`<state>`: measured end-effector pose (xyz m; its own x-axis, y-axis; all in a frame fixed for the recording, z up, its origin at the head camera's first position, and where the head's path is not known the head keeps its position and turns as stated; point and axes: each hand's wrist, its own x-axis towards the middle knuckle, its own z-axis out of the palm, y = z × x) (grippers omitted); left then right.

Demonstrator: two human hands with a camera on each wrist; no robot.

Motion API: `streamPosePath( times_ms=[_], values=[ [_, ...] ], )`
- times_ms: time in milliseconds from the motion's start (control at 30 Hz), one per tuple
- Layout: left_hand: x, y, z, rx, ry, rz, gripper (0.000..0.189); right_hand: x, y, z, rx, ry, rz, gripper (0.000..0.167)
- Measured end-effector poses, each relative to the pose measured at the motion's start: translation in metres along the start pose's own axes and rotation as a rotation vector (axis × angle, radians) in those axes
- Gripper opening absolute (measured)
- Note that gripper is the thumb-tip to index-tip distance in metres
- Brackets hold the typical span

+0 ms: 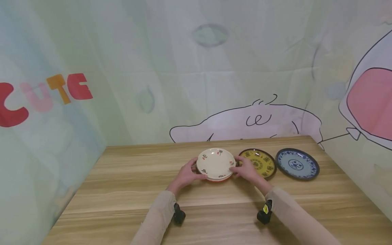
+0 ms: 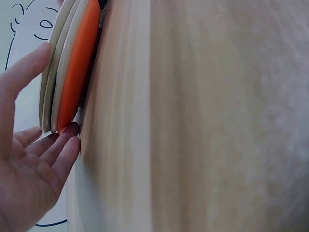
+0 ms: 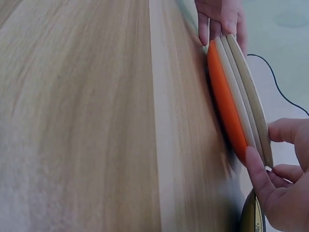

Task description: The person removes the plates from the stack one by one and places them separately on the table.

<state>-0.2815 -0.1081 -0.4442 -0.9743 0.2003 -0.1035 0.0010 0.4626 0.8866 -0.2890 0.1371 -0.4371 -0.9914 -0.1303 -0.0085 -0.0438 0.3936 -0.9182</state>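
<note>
A stack of round plates (image 1: 215,164) sits between both hands near the back of the table. Its top plate is cream with small red and dark drawings around the inside. Seen edge-on in the left wrist view, several pale rims lie over an orange plate (image 2: 79,67) at the bottom. My left hand (image 1: 187,174) grips the stack's left side, thumb on the top rim and fingertips at the lower edge. On the opposite side my right hand (image 1: 247,170) pinches the rims between thumb and fingers. The stack's underside lies close over the tabletop.
Right beside the stack lies a yellow plate (image 1: 260,157) with a dark rim, partly behind my right hand. Farther right is a blue patterned plate (image 1: 296,164). The wooden table (image 1: 128,177) meets a printed cloth backdrop (image 1: 171,85) at its back edge.
</note>
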Motion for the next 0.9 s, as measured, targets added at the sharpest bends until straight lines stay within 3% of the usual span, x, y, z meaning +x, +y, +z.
streamPosePath(
  times_ms=[367,900],
  values=[
    [0.0002,-0.001,0.0002,-0.013,-0.003,0.002,0.098,-0.0014,-0.0043,-0.0001,0.04,-0.004,0.062,0.059],
    [-0.0015,0.0004,0.0016,-0.011,0.008,0.01,0.095,-0.0011,0.0014,-0.0062,0.103,-0.07,0.051,0.06]
  ],
)
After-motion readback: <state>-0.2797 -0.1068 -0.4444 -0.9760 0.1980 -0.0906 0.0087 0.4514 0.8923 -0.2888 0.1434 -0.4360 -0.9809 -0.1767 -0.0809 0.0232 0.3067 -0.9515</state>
